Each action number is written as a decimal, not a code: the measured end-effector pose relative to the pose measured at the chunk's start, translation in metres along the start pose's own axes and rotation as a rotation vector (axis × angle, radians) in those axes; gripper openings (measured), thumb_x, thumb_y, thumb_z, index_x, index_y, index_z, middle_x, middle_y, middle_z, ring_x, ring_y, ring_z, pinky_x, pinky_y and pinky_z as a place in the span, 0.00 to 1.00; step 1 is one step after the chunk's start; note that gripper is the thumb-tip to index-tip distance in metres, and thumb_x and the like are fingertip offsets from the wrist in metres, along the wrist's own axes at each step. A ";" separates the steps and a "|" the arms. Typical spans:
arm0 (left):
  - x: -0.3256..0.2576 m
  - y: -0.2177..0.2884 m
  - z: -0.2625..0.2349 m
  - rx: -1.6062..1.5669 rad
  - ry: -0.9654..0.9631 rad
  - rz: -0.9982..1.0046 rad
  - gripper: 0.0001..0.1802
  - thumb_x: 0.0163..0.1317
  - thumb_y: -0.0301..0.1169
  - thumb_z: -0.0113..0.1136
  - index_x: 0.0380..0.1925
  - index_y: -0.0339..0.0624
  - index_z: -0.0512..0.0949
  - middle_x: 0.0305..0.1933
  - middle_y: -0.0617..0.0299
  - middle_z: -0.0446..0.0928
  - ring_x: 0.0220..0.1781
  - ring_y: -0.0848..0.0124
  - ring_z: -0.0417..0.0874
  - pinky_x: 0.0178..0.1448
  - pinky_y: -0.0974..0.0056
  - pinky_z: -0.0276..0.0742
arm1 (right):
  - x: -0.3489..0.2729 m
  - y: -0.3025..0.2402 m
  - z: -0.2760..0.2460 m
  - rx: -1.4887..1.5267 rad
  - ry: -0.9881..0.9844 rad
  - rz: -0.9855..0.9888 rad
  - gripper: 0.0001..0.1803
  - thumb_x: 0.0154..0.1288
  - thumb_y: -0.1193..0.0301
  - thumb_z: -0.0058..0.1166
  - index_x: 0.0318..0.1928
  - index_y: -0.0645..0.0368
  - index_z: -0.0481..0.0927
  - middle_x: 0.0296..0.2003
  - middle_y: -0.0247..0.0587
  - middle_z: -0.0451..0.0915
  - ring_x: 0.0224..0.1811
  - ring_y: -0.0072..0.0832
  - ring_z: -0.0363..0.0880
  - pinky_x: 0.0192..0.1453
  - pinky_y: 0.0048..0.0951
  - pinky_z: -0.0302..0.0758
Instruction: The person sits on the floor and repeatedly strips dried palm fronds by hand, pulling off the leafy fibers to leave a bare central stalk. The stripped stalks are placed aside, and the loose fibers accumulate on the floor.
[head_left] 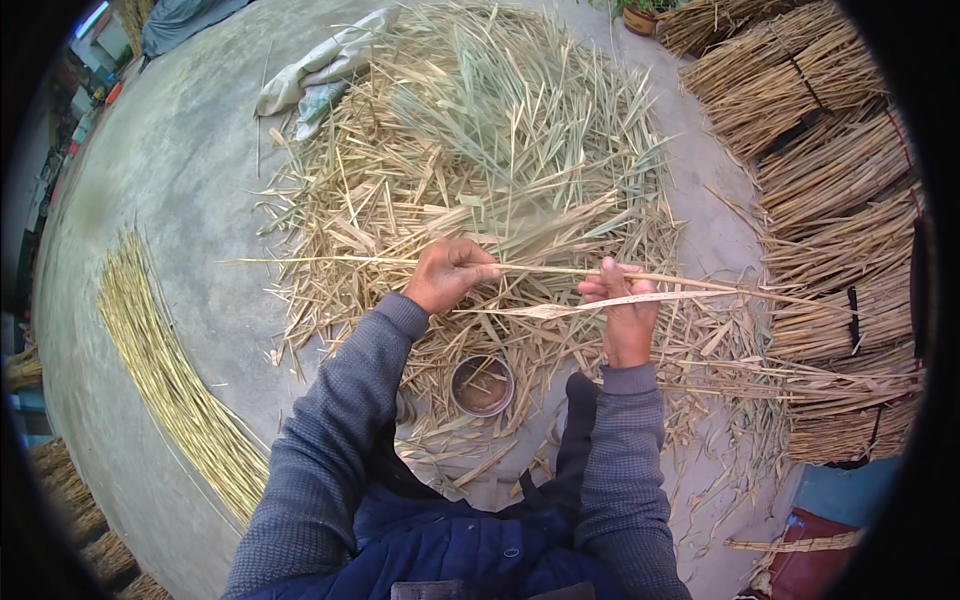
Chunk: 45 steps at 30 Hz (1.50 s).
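Observation:
A long, thin reed stalk lies nearly level across my two hands, over a heap of dry leaves. My left hand is closed around it, thumb and fingers pinching; its thin tip pokes out to the left. Farther right, my right hand grips the same stalk between thumb and fingers, palm turned up. A pale dry leaf slants across the right palm and meets the stalk farther right. The leaf heap spreads beyond and beneath both hands, straw-coloured with greener blades at the far side.
A round metal tin with stalk bits stands between my knees. Thin yellowish stalks lie on the concrete floor at left. Tied reed bundles line the right side. A pale sack lies at the heap's far left.

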<state>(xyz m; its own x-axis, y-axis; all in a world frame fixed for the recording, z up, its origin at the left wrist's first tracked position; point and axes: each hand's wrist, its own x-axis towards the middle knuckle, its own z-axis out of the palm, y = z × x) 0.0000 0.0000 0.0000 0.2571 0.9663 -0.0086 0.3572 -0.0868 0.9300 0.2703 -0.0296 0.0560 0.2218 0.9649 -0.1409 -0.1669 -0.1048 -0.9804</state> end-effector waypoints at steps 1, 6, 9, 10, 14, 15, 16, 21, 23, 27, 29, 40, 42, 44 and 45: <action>-0.001 0.001 0.000 -0.088 0.007 -0.048 0.13 0.62 0.32 0.73 0.44 0.40 0.84 0.35 0.59 0.87 0.36 0.70 0.88 0.48 0.64 0.85 | 0.000 0.000 -0.002 0.003 -0.008 -0.008 0.14 0.74 0.64 0.58 0.45 0.64 0.75 0.34 0.43 0.84 0.31 0.26 0.86 0.36 0.22 0.83; 0.005 0.002 -0.039 -0.645 0.314 -0.096 0.09 0.63 0.29 0.71 0.36 0.36 0.81 0.33 0.59 0.86 0.35 0.74 0.86 0.48 0.67 0.84 | 0.004 0.000 -0.014 -0.045 -0.006 -0.044 0.13 0.74 0.64 0.58 0.43 0.63 0.75 0.33 0.41 0.84 0.31 0.24 0.86 0.35 0.21 0.83; 0.009 0.003 -0.041 -0.209 0.248 -0.170 0.11 0.64 0.33 0.71 0.39 0.38 0.81 0.37 0.59 0.85 0.40 0.68 0.86 0.51 0.63 0.81 | 0.004 0.000 -0.012 -0.021 -0.008 -0.043 0.13 0.74 0.65 0.59 0.42 0.62 0.75 0.32 0.41 0.84 0.31 0.25 0.87 0.34 0.20 0.82; 0.005 0.006 -0.038 0.168 0.294 0.078 0.15 0.62 0.39 0.71 0.39 0.39 0.81 0.39 0.59 0.85 0.44 0.65 0.83 0.52 0.59 0.77 | 0.004 0.002 -0.011 -0.030 -0.003 -0.015 0.14 0.73 0.64 0.60 0.42 0.63 0.74 0.32 0.42 0.84 0.31 0.25 0.87 0.34 0.20 0.83; 0.001 0.033 0.000 0.555 0.248 0.522 0.23 0.55 0.46 0.73 0.44 0.43 0.81 0.44 0.58 0.82 0.48 0.57 0.79 0.53 0.54 0.69 | -0.005 0.017 0.007 0.075 -0.067 0.000 0.18 0.71 0.60 0.63 0.43 0.64 0.76 0.35 0.46 0.85 0.33 0.27 0.88 0.36 0.21 0.84; 0.001 0.039 0.013 0.529 0.205 0.556 0.22 0.55 0.45 0.73 0.45 0.44 0.81 0.43 0.58 0.83 0.47 0.58 0.79 0.52 0.55 0.70 | -0.006 0.020 0.012 0.092 -0.095 0.010 0.19 0.71 0.59 0.64 0.44 0.65 0.76 0.35 0.47 0.85 0.33 0.28 0.88 0.36 0.22 0.85; 0.002 0.043 0.023 0.543 0.183 0.596 0.18 0.55 0.40 0.73 0.42 0.45 0.82 0.38 0.62 0.83 0.43 0.61 0.80 0.47 0.58 0.70 | -0.004 0.021 0.014 0.103 -0.122 0.058 0.21 0.71 0.58 0.64 0.44 0.65 0.75 0.35 0.49 0.85 0.34 0.30 0.88 0.36 0.23 0.85; 0.009 0.029 0.014 0.666 0.118 0.579 0.10 0.53 0.34 0.74 0.28 0.48 0.81 0.25 0.65 0.79 0.30 0.64 0.79 0.39 0.59 0.67 | 0.009 0.016 -0.007 0.134 -0.060 0.024 0.21 0.73 0.57 0.60 0.45 0.65 0.76 0.34 0.45 0.85 0.33 0.29 0.88 0.35 0.22 0.85; 0.009 0.014 -0.004 0.701 0.100 0.509 0.12 0.52 0.35 0.74 0.24 0.48 0.77 0.23 0.64 0.79 0.29 0.63 0.79 0.40 0.59 0.66 | 0.022 0.001 -0.037 0.111 0.086 0.012 0.19 0.75 0.58 0.58 0.45 0.65 0.76 0.36 0.45 0.85 0.35 0.28 0.87 0.36 0.22 0.84; 0.004 -0.018 -0.030 0.771 0.052 0.387 0.12 0.53 0.36 0.74 0.25 0.48 0.77 0.24 0.64 0.79 0.29 0.63 0.80 0.43 0.58 0.66 | 0.034 -0.011 -0.070 0.116 0.214 0.085 0.17 0.76 0.61 0.56 0.46 0.65 0.76 0.37 0.45 0.85 0.36 0.27 0.86 0.38 0.23 0.84; 0.003 -0.016 -0.039 0.761 0.010 0.382 0.12 0.54 0.36 0.73 0.25 0.48 0.77 0.24 0.64 0.79 0.29 0.63 0.80 0.44 0.58 0.66 | 0.031 -0.009 -0.069 0.116 0.076 0.094 0.16 0.75 0.63 0.58 0.46 0.67 0.77 0.37 0.46 0.85 0.37 0.28 0.87 0.38 0.23 0.84; 0.009 0.036 0.038 0.376 0.176 0.463 0.13 0.54 0.35 0.75 0.38 0.44 0.86 0.32 0.62 0.84 0.37 0.63 0.81 0.47 0.60 0.70 | -0.007 0.007 0.012 0.047 -0.120 -0.001 0.18 0.73 0.62 0.61 0.44 0.67 0.75 0.36 0.48 0.85 0.35 0.29 0.89 0.37 0.22 0.85; 0.009 0.035 0.047 0.313 0.278 0.475 0.11 0.54 0.32 0.75 0.37 0.42 0.86 0.30 0.61 0.84 0.33 0.63 0.81 0.43 0.60 0.72 | -0.008 0.009 0.017 0.032 -0.104 -0.006 0.18 0.74 0.62 0.60 0.44 0.67 0.75 0.35 0.47 0.85 0.35 0.28 0.88 0.36 0.22 0.84; 0.009 0.041 0.039 0.229 0.243 0.426 0.08 0.57 0.29 0.74 0.35 0.41 0.85 0.31 0.60 0.85 0.32 0.67 0.82 0.41 0.62 0.75 | -0.009 0.010 0.016 0.020 -0.088 -0.007 0.17 0.74 0.62 0.60 0.44 0.67 0.75 0.34 0.47 0.85 0.34 0.28 0.88 0.35 0.21 0.84; 0.009 0.047 0.033 0.203 0.206 0.406 0.07 0.58 0.27 0.74 0.34 0.40 0.85 0.31 0.60 0.86 0.31 0.69 0.83 0.39 0.64 0.76 | -0.008 0.010 0.014 0.020 -0.076 -0.003 0.17 0.74 0.62 0.60 0.44 0.67 0.75 0.34 0.47 0.85 0.33 0.27 0.88 0.35 0.21 0.84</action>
<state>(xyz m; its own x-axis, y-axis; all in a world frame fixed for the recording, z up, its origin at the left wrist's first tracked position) 0.0490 -0.0034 0.0316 0.2365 0.8709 0.4307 0.4381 -0.4913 0.7528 0.2531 -0.0348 0.0488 0.1484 0.9808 -0.1266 -0.1856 -0.0981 -0.9777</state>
